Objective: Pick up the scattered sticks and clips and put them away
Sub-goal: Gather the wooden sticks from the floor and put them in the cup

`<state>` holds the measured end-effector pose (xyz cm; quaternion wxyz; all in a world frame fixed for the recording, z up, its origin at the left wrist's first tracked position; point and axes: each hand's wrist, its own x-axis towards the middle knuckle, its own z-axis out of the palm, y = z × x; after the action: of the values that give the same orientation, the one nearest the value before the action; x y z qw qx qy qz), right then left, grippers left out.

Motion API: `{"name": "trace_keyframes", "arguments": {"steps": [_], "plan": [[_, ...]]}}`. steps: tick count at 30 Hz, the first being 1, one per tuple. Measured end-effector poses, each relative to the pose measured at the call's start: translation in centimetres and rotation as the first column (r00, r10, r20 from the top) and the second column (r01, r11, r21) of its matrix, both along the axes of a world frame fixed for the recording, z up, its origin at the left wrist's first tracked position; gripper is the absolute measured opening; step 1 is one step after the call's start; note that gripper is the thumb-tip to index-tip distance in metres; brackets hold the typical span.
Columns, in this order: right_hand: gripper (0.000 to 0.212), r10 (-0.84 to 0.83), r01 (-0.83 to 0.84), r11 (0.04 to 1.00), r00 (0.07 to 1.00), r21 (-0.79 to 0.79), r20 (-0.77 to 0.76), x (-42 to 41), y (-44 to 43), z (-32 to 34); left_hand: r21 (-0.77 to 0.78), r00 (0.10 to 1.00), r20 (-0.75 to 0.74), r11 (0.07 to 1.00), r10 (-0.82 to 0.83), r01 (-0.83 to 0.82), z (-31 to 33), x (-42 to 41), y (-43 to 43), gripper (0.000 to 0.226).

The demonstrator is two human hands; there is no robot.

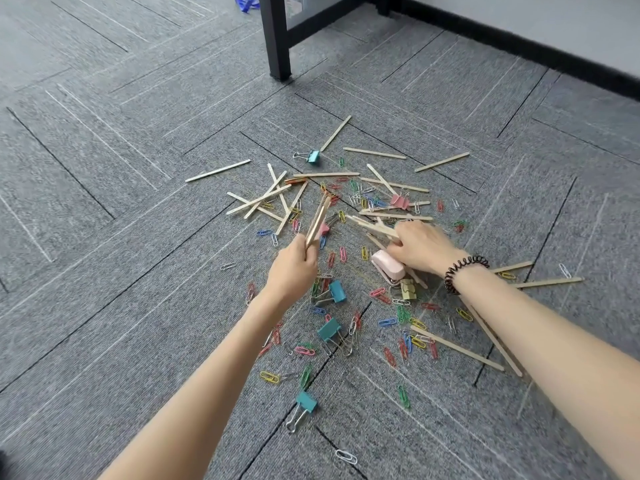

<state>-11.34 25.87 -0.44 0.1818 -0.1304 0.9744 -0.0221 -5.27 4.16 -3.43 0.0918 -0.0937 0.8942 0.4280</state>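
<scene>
Centre frame: the left hand (292, 268) grips a wooden bundle (318, 218) angled upward, while the right hand (420, 247) curls round several sticks (377, 229) just above a pink stapler (388, 266). More sticks and coloured clips (332, 332) litter the grey carpet (121, 237) from centre to lower right, below a black table leg (277, 36).

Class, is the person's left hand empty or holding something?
Holding. The left hand grips a bundle of wooden sticks, fingers curled round their lower ends.
</scene>
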Motion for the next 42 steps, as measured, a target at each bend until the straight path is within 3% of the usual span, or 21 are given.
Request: {"name": "trace_keyframes", "arguments": {"steps": [5,7,9,13,19,25,29,35,42], "plan": [[0.035,-0.005,0.003,0.982,1.0,-0.188,-0.007,-0.6,-0.6,1.5,0.23,0.999,0.041,0.973,0.019,-0.028,1.9,-0.2,0.3,0.021],[0.032,-0.029,0.029,0.971,1.0,-0.238,0.004,-0.4,-1.2,3.2,0.281,0.997,0.054,0.957,0.054,-0.067,4.1,0.2,0.1,0.021],[0.03,-0.132,0.168,0.921,0.984,-0.351,0.123,0.2,-1.7,5.7,0.318,0.992,0.105,0.942,0.073,-0.103,7.1,0.9,-0.1,0.021],[0.028,-0.271,0.506,0.719,0.836,-0.476,0.477,2.1,-2.8,13.8,0.344,0.976,0.202,0.928,0.079,-0.146,15.0,2.4,-0.6,0.021],[0.031,-0.245,0.66,0.578,0.702,-0.481,0.668,4.2,-3.8,30.1,0.304,0.976,0.208,0.944,0.063,-0.126,31.6,3.7,-1.3,0.023],[0.031,-0.215,0.67,0.549,0.691,-0.5,0.69,6.2,-4.9,47.2,0.334,0.981,0.19,0.937,0.043,-0.106,49.9,4.4,-0.8,0.026],[0.022,-0.227,0.706,0.391,0.695,-0.59,0.682,7.5,-5.4,59.7,0.337,0.982,0.187,0.938,0.017,-0.08,62.1,4.4,-0.4,0.021],[0.025,-0.333,0.602,0.494,0.797,-0.627,0.503,9.2,-4.6,74.6,0.266,0.988,0.113,0.962,-0.101,0.067,76.6,3.7,0.6,0.02],[0.029,-0.451,0.5,0.495,0.847,-0.71,0.283,8.2,0.2,83.3,0.071,0.98,-0.038,0.978,-0.193,0.196,85.6,1.2,4.3,0.02]]}}
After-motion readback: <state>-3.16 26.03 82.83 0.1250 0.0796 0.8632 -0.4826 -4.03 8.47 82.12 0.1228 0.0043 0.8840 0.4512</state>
